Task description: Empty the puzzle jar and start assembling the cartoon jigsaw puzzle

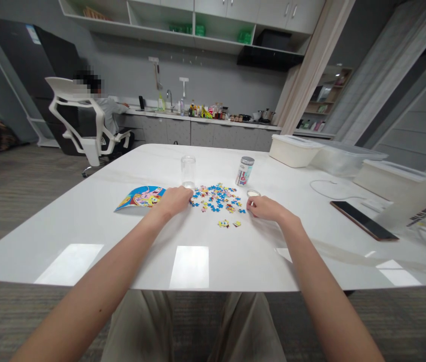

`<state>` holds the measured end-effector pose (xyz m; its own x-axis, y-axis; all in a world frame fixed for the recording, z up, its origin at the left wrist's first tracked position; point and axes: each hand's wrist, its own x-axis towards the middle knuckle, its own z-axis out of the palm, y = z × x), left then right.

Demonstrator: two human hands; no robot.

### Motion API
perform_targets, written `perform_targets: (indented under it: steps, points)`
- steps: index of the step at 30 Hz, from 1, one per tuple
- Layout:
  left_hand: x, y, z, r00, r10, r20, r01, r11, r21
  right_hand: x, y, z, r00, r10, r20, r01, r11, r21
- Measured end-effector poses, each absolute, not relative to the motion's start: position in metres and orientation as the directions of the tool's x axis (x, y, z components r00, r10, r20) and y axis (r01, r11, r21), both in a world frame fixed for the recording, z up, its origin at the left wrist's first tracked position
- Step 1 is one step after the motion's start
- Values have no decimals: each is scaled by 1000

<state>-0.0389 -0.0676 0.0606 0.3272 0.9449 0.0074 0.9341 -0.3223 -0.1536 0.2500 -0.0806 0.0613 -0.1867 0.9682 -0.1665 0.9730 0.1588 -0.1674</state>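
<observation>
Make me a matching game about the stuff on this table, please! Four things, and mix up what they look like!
Things:
1. puzzle pieces
2. phone
3. can
4. picture sheet

What they look like:
A. standing up, with a grey lid
B. curved, with a colourful cartoon
C. many and scattered
D. lying down, black on top

Pairs: 1-C, 2-D, 3-A, 4-B

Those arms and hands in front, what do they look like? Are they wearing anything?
The left forearm and right forearm are bare, with no sleeve, watch or bracelet showing. The left one has a small dark spot. The left hand and right hand wear no gloves.
</observation>
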Motion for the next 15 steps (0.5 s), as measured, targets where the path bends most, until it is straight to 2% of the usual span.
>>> perform_targets:
  steps: [4,15]
  points:
    - [-39,-67,60,347,938,1,932,-345,-114,249,-81,61,-193,968,-163,972,165,-169]
    - [-41,-62,55,284,958,-26,948,-285,-140,245,-84,64,-139,972,-189,983,112,-147]
